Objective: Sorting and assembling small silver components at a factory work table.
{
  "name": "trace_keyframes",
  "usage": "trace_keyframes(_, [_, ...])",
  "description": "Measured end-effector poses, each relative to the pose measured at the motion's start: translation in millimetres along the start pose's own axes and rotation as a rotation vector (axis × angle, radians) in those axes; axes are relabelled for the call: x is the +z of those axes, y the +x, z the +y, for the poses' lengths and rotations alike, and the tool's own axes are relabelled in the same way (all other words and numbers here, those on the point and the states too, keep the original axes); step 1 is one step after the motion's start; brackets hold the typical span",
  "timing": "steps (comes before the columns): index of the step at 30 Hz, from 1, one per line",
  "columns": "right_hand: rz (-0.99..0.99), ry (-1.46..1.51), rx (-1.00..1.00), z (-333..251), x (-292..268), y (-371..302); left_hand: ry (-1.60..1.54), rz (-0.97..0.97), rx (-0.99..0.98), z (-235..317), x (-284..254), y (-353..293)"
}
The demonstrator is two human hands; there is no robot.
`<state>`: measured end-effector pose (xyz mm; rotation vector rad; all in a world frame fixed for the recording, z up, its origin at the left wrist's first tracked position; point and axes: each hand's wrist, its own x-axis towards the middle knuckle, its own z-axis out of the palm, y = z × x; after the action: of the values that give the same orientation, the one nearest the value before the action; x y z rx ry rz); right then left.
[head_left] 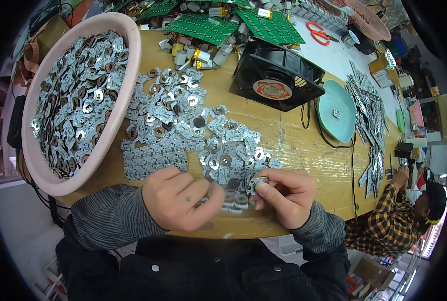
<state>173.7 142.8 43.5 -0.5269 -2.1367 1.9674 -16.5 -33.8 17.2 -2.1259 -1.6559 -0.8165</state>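
My right hand pinches a small light-grey circuit board between thumb and fingertips, just above the near edge of a loose heap. My left hand is curled closed, slightly smeared by motion; a bit of something grey shows between its fingers, too small to name. Between the hands and beyond them spreads a heap of small circuit boards, some with round dark or shiny discs. Beyond my left hand, several unsplit boards lie together as a flat panel. Blurred dark pieces lie on the table between my hands.
A pink basin full of similar boards stands at left. A black fan sits beyond the heap, beside a teal plate bearing one board. Metallic strips pile at right; green panels lie behind. A person in checked sleeves works at right.
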Motion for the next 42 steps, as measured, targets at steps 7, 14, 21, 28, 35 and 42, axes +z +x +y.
trace_keyframes(7, [-0.053, -0.032, -0.013, -2, -1, 2, -0.372, 0.039, 0.06, 1, -4, 5])
trace_keyframes(14, [-0.04, -0.07, -0.004, 0, 0, 0, -0.501, -0.021, 0.018, 4, -3, 1])
trace_keyframes(21, [-0.052, -0.055, -0.025, 1, 0, 1, -0.505, -0.019, 0.009, 2, -1, -1])
trace_keyframes(28, [0.003, -0.05, -0.025, 1, 3, 1, -0.534, -0.038, -0.012, 5, -2, 0])
trace_keyframes(35, [-0.046, -0.265, -0.167, -8, -2, 14, -0.432, 0.102, 0.001, 3, 4, -6])
trace_keyframes(42, [0.2, -0.368, -0.047, -9, -6, 14, -0.353, 0.083, 0.002, -2, -4, 0])
